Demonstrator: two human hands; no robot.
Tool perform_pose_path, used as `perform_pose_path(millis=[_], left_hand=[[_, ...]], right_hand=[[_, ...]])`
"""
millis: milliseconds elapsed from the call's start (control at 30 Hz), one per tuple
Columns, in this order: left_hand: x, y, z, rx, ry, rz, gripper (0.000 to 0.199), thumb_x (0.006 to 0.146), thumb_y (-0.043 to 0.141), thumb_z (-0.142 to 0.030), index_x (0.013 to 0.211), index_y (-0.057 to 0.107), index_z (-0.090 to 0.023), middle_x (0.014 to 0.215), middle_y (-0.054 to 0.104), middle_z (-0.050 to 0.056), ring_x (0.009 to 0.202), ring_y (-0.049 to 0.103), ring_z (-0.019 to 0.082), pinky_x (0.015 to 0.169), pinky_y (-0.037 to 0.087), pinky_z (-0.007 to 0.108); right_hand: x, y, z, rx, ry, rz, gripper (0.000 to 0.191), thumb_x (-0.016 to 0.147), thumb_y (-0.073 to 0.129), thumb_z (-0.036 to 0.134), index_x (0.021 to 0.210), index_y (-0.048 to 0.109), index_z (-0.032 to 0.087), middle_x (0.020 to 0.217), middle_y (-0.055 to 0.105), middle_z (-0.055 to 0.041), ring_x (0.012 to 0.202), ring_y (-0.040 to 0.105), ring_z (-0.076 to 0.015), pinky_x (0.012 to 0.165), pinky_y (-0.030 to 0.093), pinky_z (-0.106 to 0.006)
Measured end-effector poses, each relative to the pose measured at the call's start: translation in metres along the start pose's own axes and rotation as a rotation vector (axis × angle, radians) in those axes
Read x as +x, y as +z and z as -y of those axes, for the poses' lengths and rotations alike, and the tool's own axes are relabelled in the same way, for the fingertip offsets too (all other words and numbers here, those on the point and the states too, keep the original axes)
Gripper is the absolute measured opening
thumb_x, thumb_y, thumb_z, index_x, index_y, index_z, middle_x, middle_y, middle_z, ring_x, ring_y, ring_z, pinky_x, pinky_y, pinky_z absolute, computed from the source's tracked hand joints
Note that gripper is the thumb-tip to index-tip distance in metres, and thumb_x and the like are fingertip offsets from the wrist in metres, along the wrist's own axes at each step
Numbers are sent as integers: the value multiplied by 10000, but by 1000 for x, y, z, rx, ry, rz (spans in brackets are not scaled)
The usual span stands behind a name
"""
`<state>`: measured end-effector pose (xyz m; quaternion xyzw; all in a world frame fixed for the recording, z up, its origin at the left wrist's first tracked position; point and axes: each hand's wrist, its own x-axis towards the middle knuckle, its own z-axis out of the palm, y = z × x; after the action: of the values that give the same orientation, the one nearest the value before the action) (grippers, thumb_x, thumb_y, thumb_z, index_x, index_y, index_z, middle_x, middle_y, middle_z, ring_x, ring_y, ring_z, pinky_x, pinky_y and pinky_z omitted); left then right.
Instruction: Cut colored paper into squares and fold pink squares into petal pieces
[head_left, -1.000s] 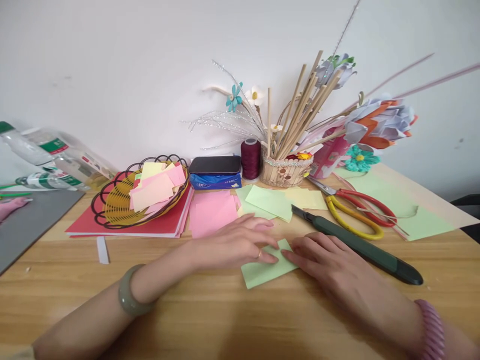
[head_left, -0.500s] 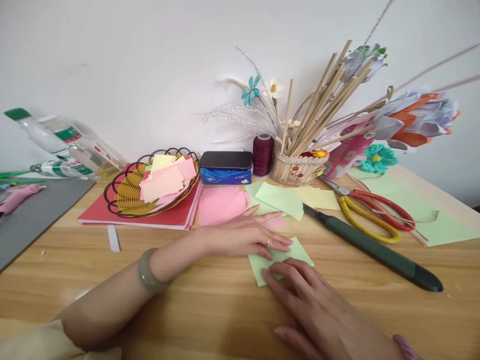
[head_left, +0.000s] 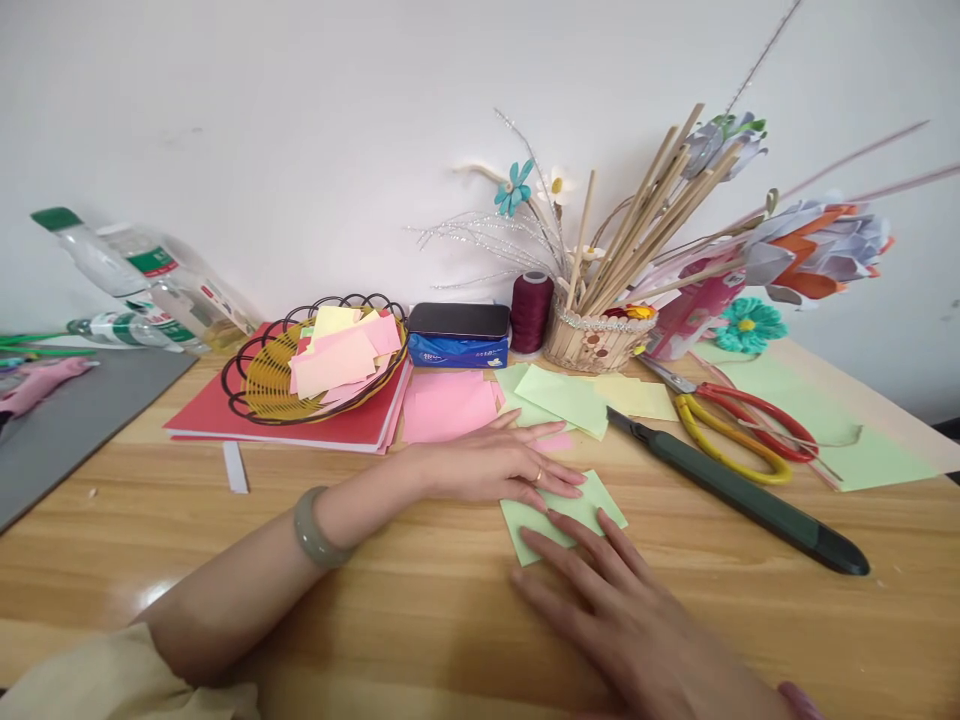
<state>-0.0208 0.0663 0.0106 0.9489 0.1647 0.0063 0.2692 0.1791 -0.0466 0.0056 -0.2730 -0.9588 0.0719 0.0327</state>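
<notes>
- The wooden table (head_left: 420, 640) filled most of the lower view, with the green paper slip (head_left: 581, 508) lying flat on it right between your hands
- Your right hand (head_left: 637, 620) was on the near side, fingers spread and not closed on anything, so from there the slip lay ahead and a bit left
- Your left hand (head_left: 502, 468) was unclenched too, laid over the far edge with the slip off to its right; I'd call it the nearer one, since it covered more
- The slip's long axis ran roughly left to right, right end angled away from you
- Fingers hid part of the slip, so tbh I can't tell about creases or how hard you pressed
- Your right wrist got cut off at the bottom, just a sliver of purple band (head_left: 799, 703) showing
</notes>
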Motion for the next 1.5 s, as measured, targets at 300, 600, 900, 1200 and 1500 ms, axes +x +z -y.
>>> perform_pose_path(millis=[300, 600, 900, 1200, 1500], left_hand=[[-1, 3, 3, 15, 13, 5, 372, 918, 461, -302, 1289, 427, -300, 1361, 434, -30, 1378, 49, 204, 1046, -14, 589], [0, 13, -25, 513, 183, -235, 274, 960, 366, -200, 1109, 593, -229, 1291, 519, -27, 1355, 196, 176, 1107, -56, 488], [-11, 52, -53, 739, 115, -269, 319, 964, 309, -144, 1225, 480, -77, 1306, 503, 55, 1281, 359, 192, 1084, 228, 415], [-57, 61, -67, 636, -33, -140, 389, 973, 202, -145, 1304, 399, -93, 1377, 412, 54, 1253, 402, 210, 1017, 359, 350], [-66, 74, -65, 553, -37, -272, 358, 957, 271, -122, 1277, 426, -78, 1326, 475, 89, 1255, 405, 203, 994, 407, 345]], right_hand=[[-40, 3, -21, -280, 65, -193, 760, 833, 462, 489, 1411, 179, 84, 1321, 461, -127, 1185, 466, -216, 913, 429, -423], [-47, 5, -30, -408, 141, -257, 730, 814, 451, 538, 1403, 251, 157, 1342, 449, -59, 1225, 410, -268, 911, 379, -472], [-48, 4, -40, -402, 154, -296, 551, 855, 456, 418, 1358, 348, 223, 1294, 506, 7, 1219, 420, -242, 920, 384, -470], [-49, 15, -40, -338, 200, -345, 529, 868, 443, 366, 1366, 332, 225, 1305, 495, -1, 1224, 416, -232, 950, 375, -481], [-49, 11, -39, -366, 199, -324, 459, 881, 415, 356, 1316, 421, 208, 1314, 475, -5, 1201, 445, -232, 879, 454, -461]])
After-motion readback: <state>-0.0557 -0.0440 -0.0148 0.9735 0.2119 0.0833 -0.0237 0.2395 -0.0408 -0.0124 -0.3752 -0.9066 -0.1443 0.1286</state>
